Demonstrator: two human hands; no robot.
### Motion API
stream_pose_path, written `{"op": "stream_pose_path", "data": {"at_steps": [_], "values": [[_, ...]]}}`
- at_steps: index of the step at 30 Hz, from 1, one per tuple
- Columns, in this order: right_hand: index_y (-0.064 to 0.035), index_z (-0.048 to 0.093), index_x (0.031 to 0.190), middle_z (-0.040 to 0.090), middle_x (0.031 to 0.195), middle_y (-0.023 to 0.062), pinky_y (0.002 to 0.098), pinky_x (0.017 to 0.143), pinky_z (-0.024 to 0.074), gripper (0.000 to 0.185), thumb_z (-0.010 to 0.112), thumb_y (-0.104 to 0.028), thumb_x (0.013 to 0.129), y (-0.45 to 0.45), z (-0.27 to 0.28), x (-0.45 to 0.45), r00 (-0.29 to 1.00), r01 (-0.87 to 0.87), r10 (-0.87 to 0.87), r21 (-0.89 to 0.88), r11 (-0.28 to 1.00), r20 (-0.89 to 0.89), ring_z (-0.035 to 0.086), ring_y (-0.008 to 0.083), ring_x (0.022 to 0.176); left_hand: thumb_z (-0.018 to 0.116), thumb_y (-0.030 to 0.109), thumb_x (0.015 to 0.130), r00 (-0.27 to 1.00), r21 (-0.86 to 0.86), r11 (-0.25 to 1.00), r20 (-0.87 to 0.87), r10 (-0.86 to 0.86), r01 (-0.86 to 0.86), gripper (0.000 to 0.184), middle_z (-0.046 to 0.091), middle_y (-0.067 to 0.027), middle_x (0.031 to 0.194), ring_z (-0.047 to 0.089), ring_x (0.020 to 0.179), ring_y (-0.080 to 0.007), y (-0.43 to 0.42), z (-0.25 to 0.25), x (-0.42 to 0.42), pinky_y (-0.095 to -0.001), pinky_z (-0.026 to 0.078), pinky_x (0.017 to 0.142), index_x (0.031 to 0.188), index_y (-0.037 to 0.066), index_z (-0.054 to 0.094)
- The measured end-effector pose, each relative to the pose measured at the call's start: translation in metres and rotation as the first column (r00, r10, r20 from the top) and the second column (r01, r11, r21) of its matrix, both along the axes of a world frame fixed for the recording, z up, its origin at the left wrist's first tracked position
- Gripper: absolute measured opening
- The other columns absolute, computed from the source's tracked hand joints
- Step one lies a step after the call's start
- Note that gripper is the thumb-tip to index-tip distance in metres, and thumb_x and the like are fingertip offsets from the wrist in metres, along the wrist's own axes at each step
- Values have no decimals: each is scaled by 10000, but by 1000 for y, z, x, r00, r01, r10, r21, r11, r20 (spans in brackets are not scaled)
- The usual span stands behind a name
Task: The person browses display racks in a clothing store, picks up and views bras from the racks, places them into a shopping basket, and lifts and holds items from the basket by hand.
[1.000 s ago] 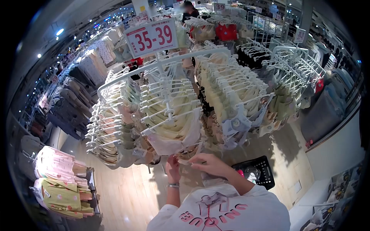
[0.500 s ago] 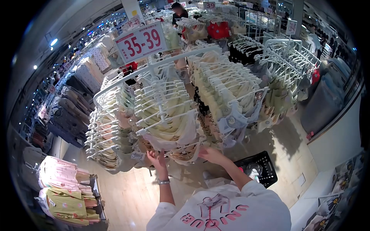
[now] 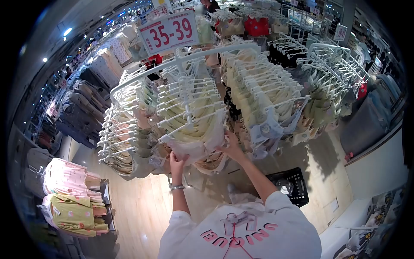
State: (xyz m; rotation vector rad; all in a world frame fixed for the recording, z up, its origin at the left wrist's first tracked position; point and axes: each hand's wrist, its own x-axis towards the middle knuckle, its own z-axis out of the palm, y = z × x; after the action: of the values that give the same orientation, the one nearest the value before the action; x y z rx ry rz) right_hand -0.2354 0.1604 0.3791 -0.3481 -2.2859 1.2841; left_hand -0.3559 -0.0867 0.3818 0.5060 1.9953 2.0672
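Pale bras hang in rows on white hangers along a white display rack [image 3: 183, 64]. At the front of the middle row is a pale pink bra [image 3: 196, 144]. My left hand [image 3: 177, 162], with a bracelet on its wrist, has its thumb and fingers closed on the lower left edge of this bra. On the other side, my right hand [image 3: 232, 147] grips its lower right edge, with some fingertips hidden by the fabric. Beige bras [image 3: 210, 163] hang just below, between the two hands. A white tag [image 3: 157, 161] hangs left of my left hand.
To the right hangs a row with a light blue bra [image 3: 267, 129] in front. A black basket [image 3: 297, 185] stands on the floor at right. Pink and green pajamas [image 3: 71, 211] hang at lower left. A price sign [image 3: 169, 33] tops the rack; a person [image 3: 210, 6] is beyond.
My right hand has moved up from the lower beige bras to the pale pink bra's right edge. My left hand has come up to its lower left edge. The view has shifted slightly.
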Motion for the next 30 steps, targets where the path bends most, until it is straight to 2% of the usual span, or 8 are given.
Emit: {"op": "stream_pose_path", "data": {"at_steps": [6, 9, 12, 15, 18, 21, 24, 30], "values": [[8, 257, 1367, 394, 1243, 179, 393, 996, 353, 916, 749, -413, 719, -12, -27, 3, 997, 75, -77, -48, 996, -24, 383, 305, 1203, 727, 131, 746, 980, 113, 991, 175, -95, 76, 370, 619, -29, 989, 580, 891, -125, -10, 3, 3, -268, 463, 793, 1064, 18, 576], [-34, 250, 1376, 434, 1218, 135, 383, 976, 365, 879, 724, -423, 746, -20, -50, -8, 994, 104, -82, -340, 935, 77, 427, 270, 1169, 720, 120, 749, 941, 175, 984, 326, -84, 28, 336, 626, -23, 981, 586, 877, -114, -9, 9, 8, -254, 463, 767, 1045, 24, 593], [-76, 237, 1386, 480, 1178, 83, 352, 913, 402, 854, 709, -418, 761, -33, -19, 5, 990, 41, 66, -694, 719, 127, 496, 217, 1083, 669, 131, 796, 947, 209, 973, 282, -154, 96, 397, 611, -47, 1055, 586, 931, -123, -10, -11, 1, -262, 455, 814, 1145, 1, 530], [-100, 239, 1377, 510, 1123, 42, 317, 840, 423, 768, 671, -374, 804, -36, -21, 10, 992, 0, 109, -874, 487, 60, 532, 160, 988, 651, 90, 793, 953, 321, 942, 242, -185, 101, 391, 611, -47, 1057, 592, 936, -131, -4, 1, 10, -262, 462, 813, 1150, -1, 520], [-98, 369, 1273, 539, 1028, 8, 301, 793, 431, 506, 606, -289, 868, -28, -44, 10, 986, -169, 55, -919, 355, -160, 541, 110, 882, 640, 63, 786, 948, 339, 933, 238, -212, 124, 380, 611, -45, 1049, 590, 927, -128, -3, 0, 6, -268, 463, 811, 1142, 1, 523], [-105, 487, 1096, 550, 932, -18, 284, 759, 436, 217, 554, -169, 899, -16, -56, 6, 917, -389, 83, -921, -19, -389, 536, 84, 801, 631, 52, 786, 960, 371, 922, 201, -195, 110, 369, 612, -43, 1039, 590, 913, -126, -2, 8, 6, -270, 466, 807, 1136, 3, 524], [-115, 530, 976, 560, 853, -27, 262, 716, 442, 84, 552, -122, 895, -18, -42, 11, 944, -321, 92, -946, 40, -316, 527, 77, 740, 652, 83, 793, 972, 324, 943, 190, -141, 73, 370, 618, -29, 1002, 589, 877, -115, -1, 3, 2, -262, 463, 783, 1135, 18, 527], [-143, 549, 831, 591, 818, -17, 271, 717, 442, 90, 624, -97, 847, -21, -51, 13, 984, -178, -18, -979, -101, -177, 551, 98, 746, 688, 142, 794, 989, 147, 988, 149, 18, -40, 411, 615, -26, 991, 581, 879, -102, -3, -10, 3, -258, 459, 783, 1147, 22, 515]]}}
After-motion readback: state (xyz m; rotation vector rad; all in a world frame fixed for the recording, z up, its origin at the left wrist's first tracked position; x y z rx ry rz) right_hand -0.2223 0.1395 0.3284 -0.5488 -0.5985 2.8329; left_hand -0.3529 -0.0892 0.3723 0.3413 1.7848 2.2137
